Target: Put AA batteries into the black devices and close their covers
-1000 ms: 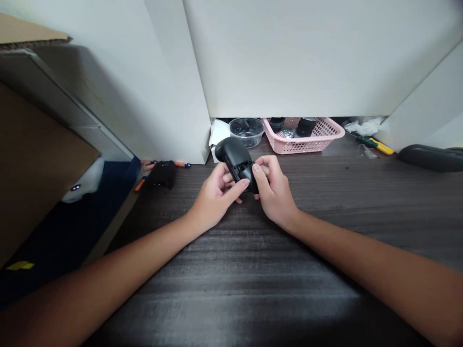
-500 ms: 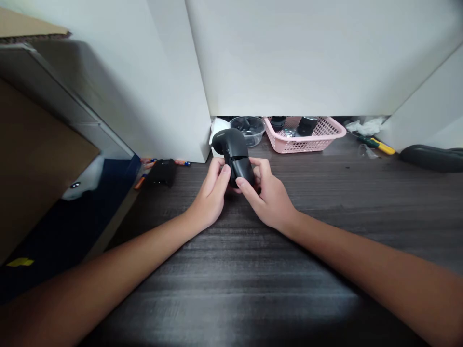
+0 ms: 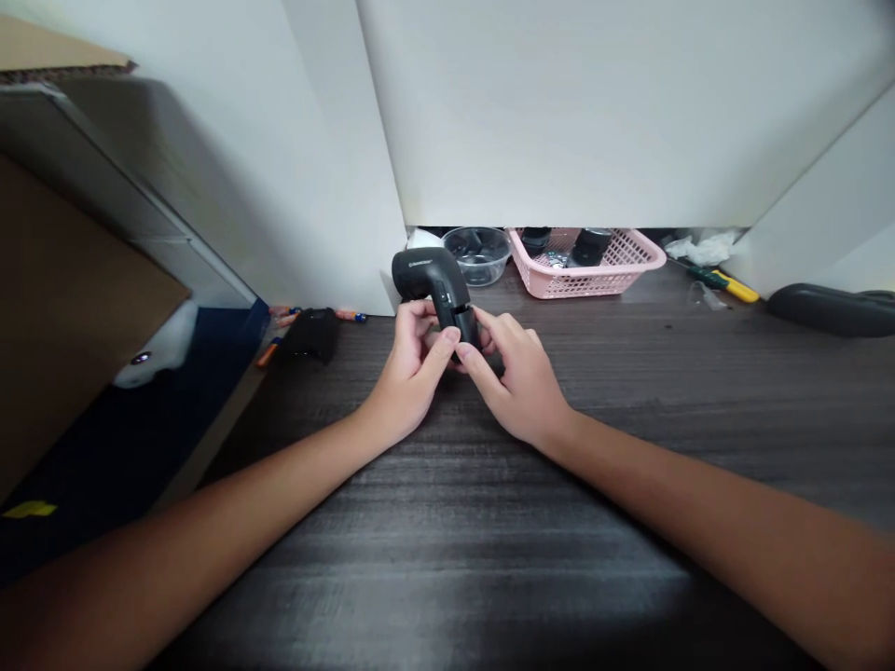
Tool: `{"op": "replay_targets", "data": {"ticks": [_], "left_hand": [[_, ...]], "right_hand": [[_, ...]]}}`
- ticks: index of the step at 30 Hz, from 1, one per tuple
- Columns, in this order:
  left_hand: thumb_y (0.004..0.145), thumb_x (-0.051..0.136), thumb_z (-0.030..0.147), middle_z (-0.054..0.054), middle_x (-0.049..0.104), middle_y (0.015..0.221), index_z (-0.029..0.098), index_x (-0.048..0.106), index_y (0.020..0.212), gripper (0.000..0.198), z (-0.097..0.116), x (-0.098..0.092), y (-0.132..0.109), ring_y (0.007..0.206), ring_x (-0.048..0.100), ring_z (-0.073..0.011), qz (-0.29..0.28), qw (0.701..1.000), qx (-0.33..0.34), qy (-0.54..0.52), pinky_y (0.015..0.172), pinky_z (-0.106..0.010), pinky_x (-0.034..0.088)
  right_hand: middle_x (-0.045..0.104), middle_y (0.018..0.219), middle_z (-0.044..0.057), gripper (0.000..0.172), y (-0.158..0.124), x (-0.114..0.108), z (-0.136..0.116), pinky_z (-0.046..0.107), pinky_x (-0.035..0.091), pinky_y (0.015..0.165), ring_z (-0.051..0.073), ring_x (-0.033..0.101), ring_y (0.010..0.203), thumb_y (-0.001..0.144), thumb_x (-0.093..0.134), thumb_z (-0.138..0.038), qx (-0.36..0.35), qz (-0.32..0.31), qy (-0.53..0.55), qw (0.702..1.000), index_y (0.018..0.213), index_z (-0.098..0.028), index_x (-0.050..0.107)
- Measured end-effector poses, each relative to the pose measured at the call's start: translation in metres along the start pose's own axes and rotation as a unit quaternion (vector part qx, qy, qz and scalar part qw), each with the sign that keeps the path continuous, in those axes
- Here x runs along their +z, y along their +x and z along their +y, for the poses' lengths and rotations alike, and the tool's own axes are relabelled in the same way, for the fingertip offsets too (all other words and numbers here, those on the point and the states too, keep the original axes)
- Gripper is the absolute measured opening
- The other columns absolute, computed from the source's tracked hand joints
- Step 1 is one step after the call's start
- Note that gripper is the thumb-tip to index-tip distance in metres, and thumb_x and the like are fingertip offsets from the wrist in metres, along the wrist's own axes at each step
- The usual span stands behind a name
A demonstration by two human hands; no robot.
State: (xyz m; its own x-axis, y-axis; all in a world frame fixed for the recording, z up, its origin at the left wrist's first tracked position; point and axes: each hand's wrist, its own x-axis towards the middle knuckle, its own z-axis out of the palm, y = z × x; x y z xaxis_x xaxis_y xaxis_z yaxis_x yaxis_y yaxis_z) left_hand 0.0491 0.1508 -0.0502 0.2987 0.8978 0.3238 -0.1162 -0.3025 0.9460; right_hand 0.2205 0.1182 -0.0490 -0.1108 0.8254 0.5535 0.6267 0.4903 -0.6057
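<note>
Both of my hands grip a black L-shaped handheld device (image 3: 434,282) just above the dark wood-grain table (image 3: 489,522). Its head points left and carries small white lettering; its handle runs down between my fingers. My left hand (image 3: 412,368) wraps the handle from the left, thumb on its front. From the right, my right hand (image 3: 517,373) pinches the handle's lower end, where a seam shows. The bottom of the handle is hidden by my fingers.
A pink basket (image 3: 629,256) with black parts and a clear plastic bowl (image 3: 479,252) stand at the back under a white shelf. A small black part (image 3: 316,333) and loose batteries (image 3: 350,316) lie at left; a yellow-handled screwdriver (image 3: 727,282) and a black case (image 3: 832,308) at right.
The device has been turned in my hands: its handle, seen open earlier, now faces me closed, and its head has swung to the left. My hands stayed in place.
</note>
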Motion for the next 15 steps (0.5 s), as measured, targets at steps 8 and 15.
{"op": "replay_targets", "data": {"ticks": [8,15], "left_hand": [[0.102,0.069,0.044,-0.006,0.065,0.125,0.028,0.053,0.125,0.033,-0.0011,-0.0011,0.0017,0.112,0.066,-0.0204,0.01,0.999,0.026,0.026,0.09,-0.031,0.058],[0.093,0.079,0.045,-0.001,0.065,0.096,0.025,0.058,0.109,0.034,-0.0002,-0.0032,0.0033,0.086,0.064,-0.0167,0.036,0.999,0.005,0.006,0.075,-0.028,0.055]], "right_hand": [[0.072,0.129,0.007,0.038,0.002,0.0051,0.0044,0.044,0.058,0.1,0.023,0.072,0.109,0.103,0.067,-0.044,0.055,0.002,0.212,0.976,0.136,-0.028,0.058],[0.073,0.112,0.004,0.033,0.0,0.0059,0.0049,0.04,0.059,0.091,0.021,0.072,0.1,0.099,0.071,-0.047,0.062,0.026,0.217,0.974,0.119,-0.028,0.053]]}}
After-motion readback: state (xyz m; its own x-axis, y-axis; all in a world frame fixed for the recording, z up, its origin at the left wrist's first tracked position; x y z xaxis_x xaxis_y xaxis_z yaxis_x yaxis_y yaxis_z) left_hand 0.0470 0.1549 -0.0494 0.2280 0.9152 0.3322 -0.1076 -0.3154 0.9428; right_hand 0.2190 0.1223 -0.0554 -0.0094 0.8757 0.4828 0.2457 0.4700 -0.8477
